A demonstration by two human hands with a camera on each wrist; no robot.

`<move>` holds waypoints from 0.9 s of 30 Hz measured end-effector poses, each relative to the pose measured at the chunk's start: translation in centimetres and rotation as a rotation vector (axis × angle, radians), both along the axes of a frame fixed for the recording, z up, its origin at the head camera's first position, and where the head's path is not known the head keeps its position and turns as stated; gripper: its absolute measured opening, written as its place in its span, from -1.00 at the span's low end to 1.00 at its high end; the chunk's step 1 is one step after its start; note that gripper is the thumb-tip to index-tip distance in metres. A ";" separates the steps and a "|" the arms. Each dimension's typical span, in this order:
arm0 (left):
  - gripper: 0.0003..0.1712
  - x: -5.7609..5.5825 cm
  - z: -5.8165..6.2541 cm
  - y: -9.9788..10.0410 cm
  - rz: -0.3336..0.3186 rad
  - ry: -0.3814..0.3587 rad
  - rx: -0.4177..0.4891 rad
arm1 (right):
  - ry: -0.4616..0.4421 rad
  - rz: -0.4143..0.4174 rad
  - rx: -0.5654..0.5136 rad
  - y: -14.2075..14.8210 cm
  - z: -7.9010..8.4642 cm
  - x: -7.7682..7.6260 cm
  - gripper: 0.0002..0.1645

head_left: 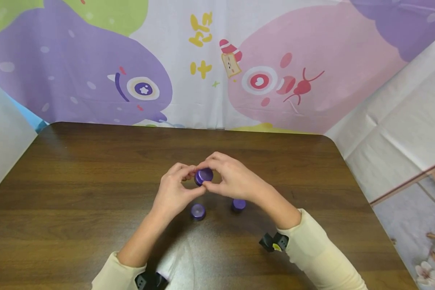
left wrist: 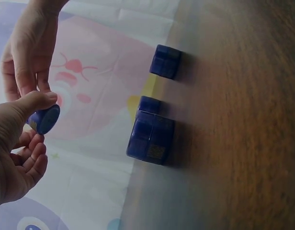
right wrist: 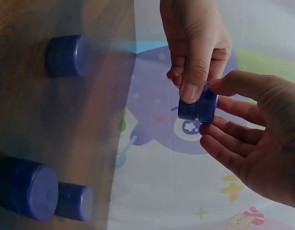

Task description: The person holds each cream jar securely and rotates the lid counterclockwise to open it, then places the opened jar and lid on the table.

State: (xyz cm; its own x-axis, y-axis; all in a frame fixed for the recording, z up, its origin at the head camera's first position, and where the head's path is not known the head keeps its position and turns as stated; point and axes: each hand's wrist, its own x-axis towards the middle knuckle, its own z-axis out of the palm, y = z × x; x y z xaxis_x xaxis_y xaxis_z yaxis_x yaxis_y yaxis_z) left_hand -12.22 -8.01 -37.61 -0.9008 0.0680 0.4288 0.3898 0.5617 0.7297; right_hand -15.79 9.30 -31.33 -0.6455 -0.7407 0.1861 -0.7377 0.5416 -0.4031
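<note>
A purple jar (head_left: pixel 204 176) is held up, clear of the worktop (head_left: pixel 94 193), between the left hand (head_left: pixel 174 193) and the right hand (head_left: pixel 235 177), and is grasped by the fingers of both. The lower part is pinched by the left fingers, with the thumb pressed flat along the side; the others are loosely curled. The upper part is spanned by the right thumb on one side and by the right fingers, only slightly bent, on the other. A groove is seen around the jar between the two grips.

Below the hands, two more are stood on the worktop, well apart from each other: the left jar (head_left: pixel 197 212) and the right jar (head_left: pixel 238 205). A third jar (left wrist: pixel 149 104) is partly covered by a nearer one in each wrist view. Farthest off, a printed cloth (head_left: pixel 203 104) is hung behind the worktop.
</note>
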 end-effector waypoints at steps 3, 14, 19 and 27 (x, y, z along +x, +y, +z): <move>-0.57 0.0 -0.1 0.0 -0.002 0.002 -0.001 | -0.011 0.004 -0.006 0.1 0.0 0.0 -0.47; -0.62 -0.1 -0.2 -0.1 0.005 0.059 0.010 | -0.015 -0.069 -0.014 0.2 0.1 0.0 -0.60; -0.57 0.0 -0.3 -0.1 -0.005 0.074 0.009 | -0.019 -0.005 0.005 0.1 0.1 -0.1 -0.57; -0.61 0.0 -0.2 -0.1 -0.012 0.073 0.009 | -0.016 -0.033 -0.012 0.2 0.0 -0.1 -0.58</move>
State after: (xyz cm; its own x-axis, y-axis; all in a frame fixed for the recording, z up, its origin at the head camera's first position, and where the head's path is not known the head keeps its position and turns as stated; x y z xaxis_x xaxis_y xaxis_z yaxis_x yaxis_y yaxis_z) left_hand -12.23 -8.14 -37.82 -0.8662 0.0748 0.4940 0.4491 0.5500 0.7041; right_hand -15.91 9.48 -31.28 -0.6722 -0.7170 0.1846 -0.7133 0.5603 -0.4211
